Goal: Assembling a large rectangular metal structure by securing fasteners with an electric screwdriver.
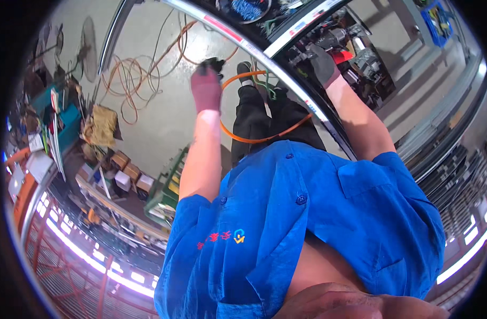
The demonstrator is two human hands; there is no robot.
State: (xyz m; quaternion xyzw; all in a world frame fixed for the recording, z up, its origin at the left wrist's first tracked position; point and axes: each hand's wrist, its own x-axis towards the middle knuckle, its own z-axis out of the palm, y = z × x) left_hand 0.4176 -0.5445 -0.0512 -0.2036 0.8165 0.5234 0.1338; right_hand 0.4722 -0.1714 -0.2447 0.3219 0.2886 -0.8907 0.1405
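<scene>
My left hand [207, 87] wears a maroon glove with dark fingers and is slightly smeared. It hangs over the grey floor, left of the long metal rail [270, 61]; whether it holds anything is unclear. Beyond that rail, my right hand [324, 66] is in a grey glove, its fingers bent beside a silver metal tool [335, 38]. What those fingers close on is hidden. An orange hose [248, 141] loops in front of my legs, with a green cord [269, 87] next to it.
Orange hoses and cables [129, 80] lie coiled on the floor at the left. A standing fan [86, 50], cardboard boxes [120, 159] and a green crate [171, 183] stand farther left. Long metal profiles [440, 138] are stacked at the right, below a blue bin [437, 24].
</scene>
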